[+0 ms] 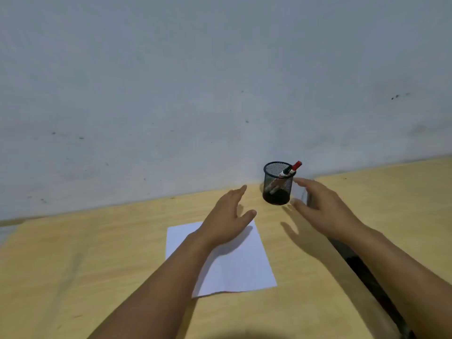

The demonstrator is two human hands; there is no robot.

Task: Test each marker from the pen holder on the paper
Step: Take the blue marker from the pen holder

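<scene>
On wooden table [73,253] | round mesh pen holder [277,189] | flat paper [234,265]

Dim, flat light from above; soft hand shadows fall on the table [73,253] and paper [234,272]. Edges bow; overall slightly blurred.

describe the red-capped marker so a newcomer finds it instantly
At the far edge of the wooden table, against the wall, stands a black mesh pen holder. The red-capped marker leans out over its right rim, the only bright red thing there.
</scene>
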